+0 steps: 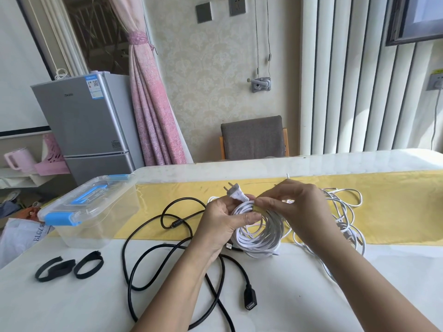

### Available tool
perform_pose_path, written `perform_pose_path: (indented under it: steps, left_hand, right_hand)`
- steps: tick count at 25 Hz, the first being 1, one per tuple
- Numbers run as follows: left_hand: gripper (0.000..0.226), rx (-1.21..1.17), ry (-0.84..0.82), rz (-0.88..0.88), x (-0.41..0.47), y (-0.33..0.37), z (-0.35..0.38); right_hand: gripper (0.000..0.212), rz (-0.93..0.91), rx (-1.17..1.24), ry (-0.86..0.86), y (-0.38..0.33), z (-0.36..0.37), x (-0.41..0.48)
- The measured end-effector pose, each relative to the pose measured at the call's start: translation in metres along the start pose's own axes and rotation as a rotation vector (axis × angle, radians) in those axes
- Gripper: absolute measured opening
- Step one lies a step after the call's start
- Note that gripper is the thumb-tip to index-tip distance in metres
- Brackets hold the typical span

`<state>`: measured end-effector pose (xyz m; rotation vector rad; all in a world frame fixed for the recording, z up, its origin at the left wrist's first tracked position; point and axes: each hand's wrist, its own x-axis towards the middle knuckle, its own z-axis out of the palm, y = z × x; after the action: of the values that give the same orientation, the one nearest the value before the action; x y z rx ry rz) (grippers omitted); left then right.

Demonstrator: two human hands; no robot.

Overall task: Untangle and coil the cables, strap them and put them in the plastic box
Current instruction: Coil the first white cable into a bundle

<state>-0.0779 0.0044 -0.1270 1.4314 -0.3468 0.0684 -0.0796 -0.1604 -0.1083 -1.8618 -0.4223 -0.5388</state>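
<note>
Above the near edge of the yellow table runner (395, 212), both hands hold a coiled white cable (261, 238) just clear of the table (311, 295). The left hand (223, 221) grips the coil's left side, with its fingers curled through the loops and its thumb laid across the front. A white two-pin plug (236, 194) sticks up past this hand's fingertips, over the runner. The right hand (294, 212) has its fingertips drawn together, pinching the coil's top strands just beside the plug's cord.

A loose tangle of white cables (345, 212) lies on the runner, behind and to the right of the right hand. A black USB extension cable (167, 255) sprawls uncoiled from the runner down over the white tabletop on its near side, and its socket end (250, 301) rests there between the forearms. The clear plastic box (91, 212) stands at the runner's left end with its blue-latched lid closed. Two black looped straps (69, 267) lie side by side on the tabletop, on the near side of the runner below the box.
</note>
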Motion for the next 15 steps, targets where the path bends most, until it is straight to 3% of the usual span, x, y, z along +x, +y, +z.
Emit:
perform_pose_path:
  steps: [3,6,11,15]
  left_hand:
    - [0.032,-0.021,0.077,0.017,0.002,-0.002,-0.001]
    - [0.028,0.014,0.111,0.041,0.004,-0.005,-0.004]
    - [0.031,0.097,0.083,0.028,0.002,-0.004,-0.005]
    - [0.043,0.056,0.015,0.042,0.003,-0.002,-0.010]
  right_hand:
    - [0.010,-0.223,-0.173,0.010,0.002,0.005,-0.003]
    - [0.027,-0.326,-0.329,-0.116,0.009,0.010,-0.003]
    - [0.027,-0.249,-0.402,-0.215,0.012,0.013,-0.002]
    - [0.025,-0.137,-0.326,-0.258,0.009,0.005,0.001]
